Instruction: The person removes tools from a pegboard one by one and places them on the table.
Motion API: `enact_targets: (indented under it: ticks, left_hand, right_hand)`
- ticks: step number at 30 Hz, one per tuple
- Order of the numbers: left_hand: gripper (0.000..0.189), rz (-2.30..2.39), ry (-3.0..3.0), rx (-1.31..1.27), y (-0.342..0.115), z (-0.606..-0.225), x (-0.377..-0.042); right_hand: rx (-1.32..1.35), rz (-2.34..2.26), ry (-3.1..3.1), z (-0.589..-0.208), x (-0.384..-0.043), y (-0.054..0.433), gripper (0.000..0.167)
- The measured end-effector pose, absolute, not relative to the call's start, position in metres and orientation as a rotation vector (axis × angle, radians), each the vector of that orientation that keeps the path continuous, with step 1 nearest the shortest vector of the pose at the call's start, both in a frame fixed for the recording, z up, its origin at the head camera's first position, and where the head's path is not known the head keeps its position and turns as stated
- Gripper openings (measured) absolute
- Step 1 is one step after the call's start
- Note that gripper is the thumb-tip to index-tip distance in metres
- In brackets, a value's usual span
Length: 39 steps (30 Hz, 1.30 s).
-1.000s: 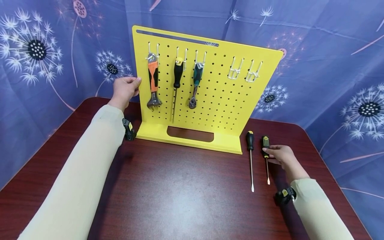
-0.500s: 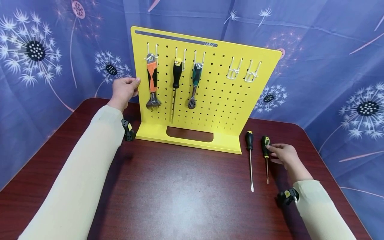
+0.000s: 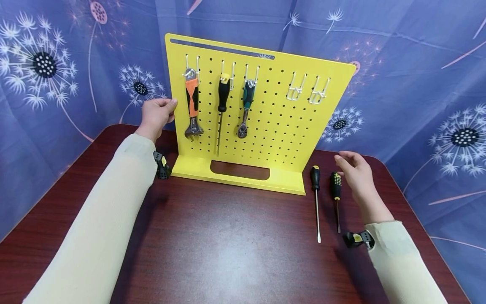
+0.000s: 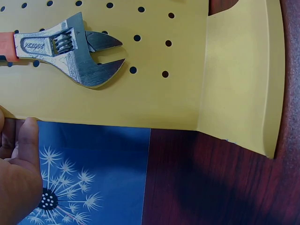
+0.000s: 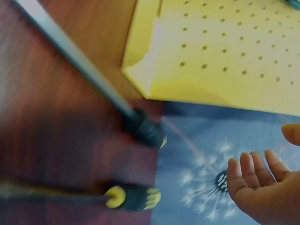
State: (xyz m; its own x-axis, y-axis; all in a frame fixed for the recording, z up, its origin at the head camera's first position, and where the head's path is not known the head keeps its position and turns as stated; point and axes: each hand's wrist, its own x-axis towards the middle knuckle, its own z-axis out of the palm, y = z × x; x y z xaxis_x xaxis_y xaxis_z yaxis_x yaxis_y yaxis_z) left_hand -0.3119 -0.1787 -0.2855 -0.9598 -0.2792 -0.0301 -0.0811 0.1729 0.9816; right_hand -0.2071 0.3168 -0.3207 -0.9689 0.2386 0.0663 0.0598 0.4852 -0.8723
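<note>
My left hand pinches the left edge of the yellow pegboard between thumb and fingers. Close by hangs an adjustable wrench with an orange handle; its jaws fill the top of the left wrist view. My right hand is raised above the table at the right, thumb and fingers apart, holding nothing. Just left of it lies a short screwdriver with a black handle dotted yellow. A longer screwdriver lies parallel, nearer the board. In the right wrist view both screwdrivers are blurred.
A black-handled screwdriver and a green-handled ratchet hang on the board. Two bare white hooks sit at its upper right. The board's base stands on the dark red table. A blue curtain closes the back.
My right hand was at the short screwdriver's handle; it has let go and risen up and away toward the back. The screwdriver stays on the table. My left hand keeps its grip on the board.
</note>
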Motion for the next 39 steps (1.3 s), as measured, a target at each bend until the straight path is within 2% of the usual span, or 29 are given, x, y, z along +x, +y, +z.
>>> enact_targets:
  ticks: [4,10,13,17,23,39]
  left_hand:
    - [0.039,-1.892,-2.281,0.344,-0.179,-0.286,-0.312]
    - [0.035,-1.899,-2.281,0.354,-0.18,-0.286,-0.312]
    - [0.029,-1.901,-2.277,0.338,-0.18,-0.285,-0.312]
    - [0.025,-1.909,-2.266,0.327,-0.18,-0.286,-0.312]
    - [0.032,-1.89,-2.284,0.336,-0.18,-0.286,-0.311]
    - [0.037,-1.9,-2.285,0.342,-0.181,-0.285,-0.312]
  right_hand:
    - [-0.173,1.525,-2.552,-0.31,-0.206,0.304,0.041]
    - [-0.096,1.582,-2.548,-0.3,-0.206,0.284,0.059]
    - [-0.078,1.592,-2.545,-0.297,-0.207,0.275,0.061]
    - [-0.039,1.614,-2.523,-0.294,-0.213,0.262,0.058]
    - [0.038,1.773,-2.397,-0.289,-0.222,0.24,0.052]
    - [0.172,1.952,-2.382,-0.288,-0.242,0.191,0.054]
